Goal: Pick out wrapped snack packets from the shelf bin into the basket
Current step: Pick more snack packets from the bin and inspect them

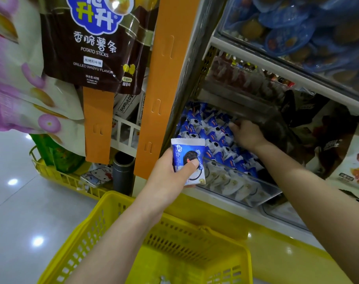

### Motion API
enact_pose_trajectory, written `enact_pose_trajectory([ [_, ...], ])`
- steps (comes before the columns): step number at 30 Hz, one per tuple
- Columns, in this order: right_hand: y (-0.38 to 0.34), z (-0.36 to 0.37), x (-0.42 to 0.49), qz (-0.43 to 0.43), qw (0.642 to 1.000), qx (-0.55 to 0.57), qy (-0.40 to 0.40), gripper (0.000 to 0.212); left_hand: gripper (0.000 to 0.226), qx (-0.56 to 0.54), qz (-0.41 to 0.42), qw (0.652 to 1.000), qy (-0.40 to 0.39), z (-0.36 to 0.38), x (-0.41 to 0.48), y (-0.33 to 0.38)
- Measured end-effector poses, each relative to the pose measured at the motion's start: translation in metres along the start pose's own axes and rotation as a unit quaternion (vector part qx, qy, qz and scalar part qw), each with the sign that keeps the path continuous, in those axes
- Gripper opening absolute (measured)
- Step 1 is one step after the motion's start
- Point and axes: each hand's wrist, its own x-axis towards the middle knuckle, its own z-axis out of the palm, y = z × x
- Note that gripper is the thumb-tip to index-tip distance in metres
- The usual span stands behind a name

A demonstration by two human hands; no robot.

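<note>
The packet [187, 160] at the middle of the frame is a small square pillow wrapper, blue and white with crimped ends, printed with a dark round sandwich biscuit; its small writing is too fine to read. The left hand [170, 175] holds it upright, its grip closed on it with the thumb across the front, just left of the shelf bin [236, 187] and above the far rim of the yellow basket [195, 242] at lower centre. Loose packets [213, 136] of the same kind fill the bin behind its clear front wall. The right hand [247, 134] reaches in over them, fingers dipped into the pile; whether its grip has one cannot be told. A shelf edge hangs close above that hand, and an orange upright [168, 78] stands just left of the held packet, with open air down to the basket. At upper left a brown bag [96, 44] reads "POTATO STICKS" and "GRILLED WAGYU FLAVOR".
</note>
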Motion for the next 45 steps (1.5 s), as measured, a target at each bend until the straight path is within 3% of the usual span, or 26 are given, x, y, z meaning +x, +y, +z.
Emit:
enact_pose_trajectory([
  [5, -0.032, -0.003, -0.078, -0.175, 0.959, 0.184, 0.127, 0.017, 0.029, 0.032, -0.011, 0.999, 0.000, 0.001, -0.006, -0.005],
  [9, -0.036, 0.010, -0.141, -0.232, 0.937, 0.246, 0.090, 0.018, 0.032, 0.035, -0.013, 0.999, -0.033, 0.006, -0.014, -0.014],
  [12, -0.025, 0.025, -0.168, -0.219, 0.940, 0.257, 0.049, 0.033, 0.032, 0.040, -0.003, 0.998, -0.044, 0.008, -0.020, -0.020],
  [16, -0.015, 0.035, -0.177, -0.149, 0.941, 0.304, 0.020, 0.036, 0.035, 0.039, -0.007, 0.995, -0.090, 0.010, -0.028, -0.026],
  [21, -0.004, 0.042, -0.181, -0.092, 0.920, 0.380, -0.030, 0.014, 0.036, 0.051, -0.020, 0.992, -0.112, 0.009, -0.037, -0.029],
  [25, 0.003, 0.047, -0.183, -0.068, 0.894, 0.434, -0.086, 0.011, 0.018, 0.059, -0.022, 0.996, -0.067, 0.011, -0.044, -0.036],
  [29, 0.005, 0.050, -0.193, -0.097, 0.901, 0.409, -0.106, 0.013, 0.025, 0.077, -0.040, 0.996, -0.004, 0.011, -0.045, -0.045],
  [32, 0.008, 0.048, -0.202, -0.269, 0.943, 0.195, 0.016, 0.010, 0.027, 0.087, -0.048, 0.995, 0.010, 0.010, -0.045, -0.050],
  [34, 0.010, 0.045, -0.204, -0.350, 0.930, 0.073, 0.083, 0.014, 0.026, 0.075, -0.060, 0.995, 0.009, 0.010, -0.045, -0.052],
  [35, 0.011, 0.045, -0.203, -0.357, 0.927, 0.067, 0.090, 0.014, 0.025, 0.064, -0.067, 0.996, 0.005, 0.010, -0.044, -0.051],
  [38, 0.009, 0.043, -0.201, -0.275, 0.939, 0.197, 0.056, 0.009, 0.029, 0.029, -0.098, 0.994, -0.038, 0.008, -0.044, -0.049],
  [41, 0.010, 0.046, -0.194, -0.152, 0.940, 0.303, 0.043, 0.014, 0.053, 0.013, -0.124, 0.990, -0.062, 0.008, -0.046, -0.047],
  [45, 0.007, 0.044, -0.189, -0.024, 0.879, 0.476, -0.009, 0.017, 0.053, -0.041, -0.083, 0.996, 0.013, 0.004, -0.045, -0.044],
])
